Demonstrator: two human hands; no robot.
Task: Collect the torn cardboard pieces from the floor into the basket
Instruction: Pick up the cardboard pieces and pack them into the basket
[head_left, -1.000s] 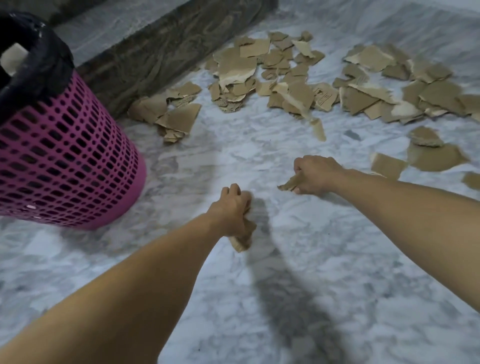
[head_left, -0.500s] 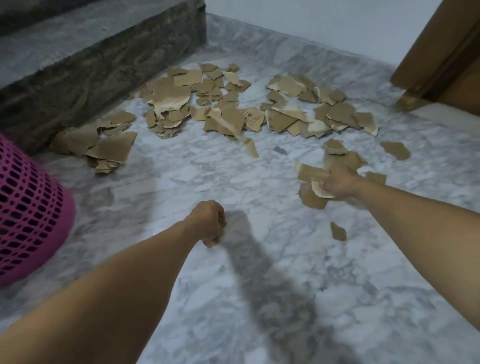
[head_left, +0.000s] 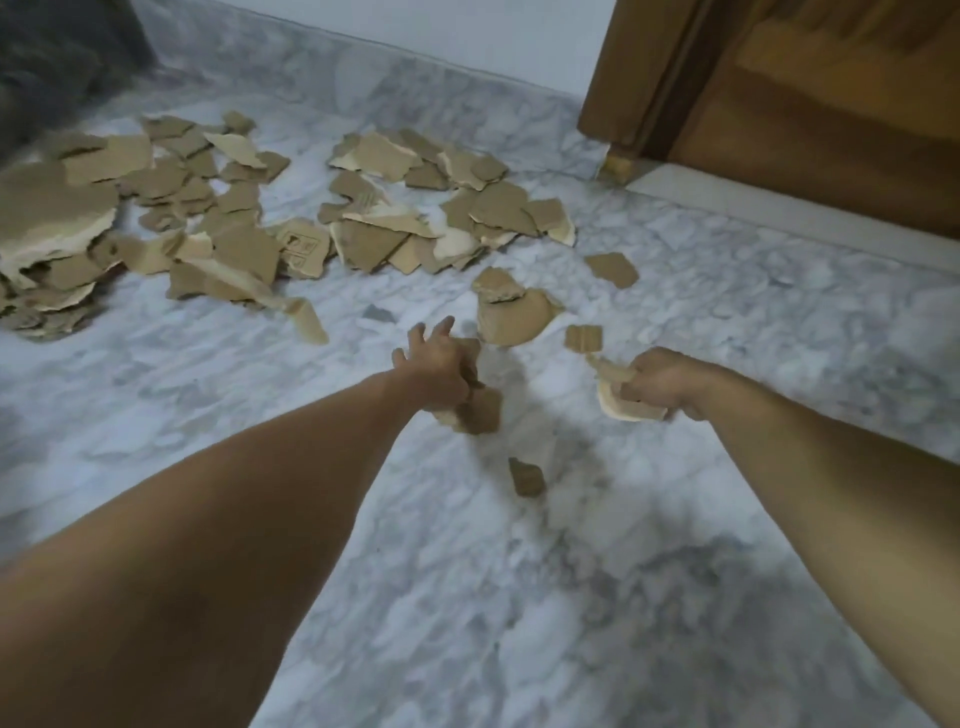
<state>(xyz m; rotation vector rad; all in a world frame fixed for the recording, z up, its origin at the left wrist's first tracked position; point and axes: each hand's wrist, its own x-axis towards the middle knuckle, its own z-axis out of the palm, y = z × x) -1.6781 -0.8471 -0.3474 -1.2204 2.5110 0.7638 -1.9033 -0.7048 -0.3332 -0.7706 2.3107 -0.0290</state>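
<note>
From the head camera, both bare arms reach forward over a grey-veined marble floor (head_left: 519, 597). The left hand (head_left: 439, 371) has its upper fingers spread forward while its lower fingers pinch brown cardboard scraps (head_left: 480, 410) that hang beneath the palm. The right hand (head_left: 662, 384) is closed in a fist around a pale torn piece (head_left: 618, 402), whose long edge juts left out of the fist, roughly level with the floor. Just ahead of the left hand's fingertips, a larger rounded piece (head_left: 511, 319) lies flat, with a small squarish scrap (head_left: 584, 338) between it and the right hand. Nearer the camera than both hands, one small scrap (head_left: 525, 477) lies alone, its long axis running roughly away from the viewer. Far ahead and left of the left hand, two loose heaps of torn cardboard pieces (head_left: 218, 223) spread across the floor; a long strip (head_left: 306, 319) at their near edge points towards the hands. A wooden door (head_left: 810, 104) stands beyond the right hand. The basket is out of frame.
</note>
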